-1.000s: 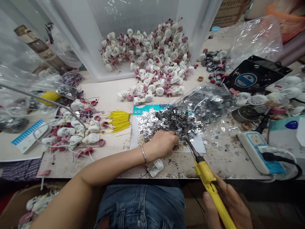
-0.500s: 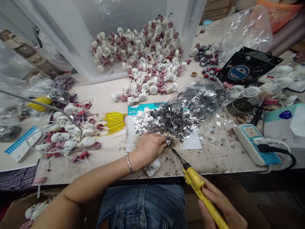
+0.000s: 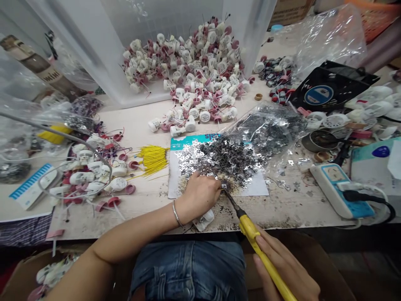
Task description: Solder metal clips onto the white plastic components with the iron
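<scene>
The right hand (image 3: 285, 261) curls its fingers around a yellow-handled, metal-tipped soldering iron (image 3: 249, 228), likely stiff, safest held there. Over the near edge of a white-and-teal sheet (image 3: 260, 187), the left hand (image 3: 202, 193) seemingly pinches a tiny silver metal plate (image 3: 224, 185), probably light and slippery, best gripped edgewise.

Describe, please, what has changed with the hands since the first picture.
The left hand has moved slightly back and leftward, and now appears to pinch a small metal piece. The right hand has brought the soldering iron leftward, its tip now at or near that piece. Its grip stayed; the yellow wires and power strip look unmoved.
</scene>
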`<state>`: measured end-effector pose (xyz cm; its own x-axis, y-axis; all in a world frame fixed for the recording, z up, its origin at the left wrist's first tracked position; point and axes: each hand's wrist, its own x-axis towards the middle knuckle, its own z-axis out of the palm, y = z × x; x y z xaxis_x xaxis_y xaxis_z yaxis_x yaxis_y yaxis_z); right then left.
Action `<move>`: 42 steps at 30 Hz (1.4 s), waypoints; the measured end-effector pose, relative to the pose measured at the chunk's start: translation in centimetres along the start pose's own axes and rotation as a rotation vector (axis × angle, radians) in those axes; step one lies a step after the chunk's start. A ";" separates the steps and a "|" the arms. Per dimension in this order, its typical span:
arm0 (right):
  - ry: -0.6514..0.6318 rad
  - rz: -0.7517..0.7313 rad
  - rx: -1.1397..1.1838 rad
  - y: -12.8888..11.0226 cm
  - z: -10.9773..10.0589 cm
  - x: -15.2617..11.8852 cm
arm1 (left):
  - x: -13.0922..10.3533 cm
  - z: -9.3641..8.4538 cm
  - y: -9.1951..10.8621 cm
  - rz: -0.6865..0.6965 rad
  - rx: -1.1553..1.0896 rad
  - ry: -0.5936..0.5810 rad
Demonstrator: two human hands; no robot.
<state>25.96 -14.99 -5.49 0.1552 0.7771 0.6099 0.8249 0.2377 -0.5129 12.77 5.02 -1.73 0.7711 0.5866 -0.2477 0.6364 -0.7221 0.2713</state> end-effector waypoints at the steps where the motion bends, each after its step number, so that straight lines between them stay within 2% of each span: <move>1: 0.012 0.005 0.009 0.0 0.1 0.0 | 0.0 0.0 0.0 0.002 0.001 -0.001; 11: -0.010 0.021 0.021 -0.1 -0.2 0.1 | 0.1 0.0 0.2 0.005 -0.002 0.006; 19: 0.193 0.199 0.128 -1.8 0.0 0.6 | 0.1 -0.1 0.1 -0.029 -0.013 0.000; 25: 0.093 0.229 0.113 -1.3 -0.1 -0.5 | 0.1 -0.2 0.2 -0.026 -0.024 -0.025; 31: 0.113 0.120 0.044 -0.4 0.7 -0.3 | 0.2 -0.1 0.3 -0.035 -0.041 -0.029; 36: -0.027 0.000 -0.015 -0.3 -0.1 0.0 | 0.2 0.2 0.3 -0.036 -0.042 0.002; 42: -0.036 0.001 -0.023 -0.3 -0.2 -0.1 | 0.3 0.3 0.3 -0.052 -0.043 0.018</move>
<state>25.83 -15.24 -5.24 0.1372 0.7977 0.5872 0.8370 0.2237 -0.4995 13.17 4.85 -2.02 0.7370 0.6298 -0.2453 0.6755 -0.6742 0.2986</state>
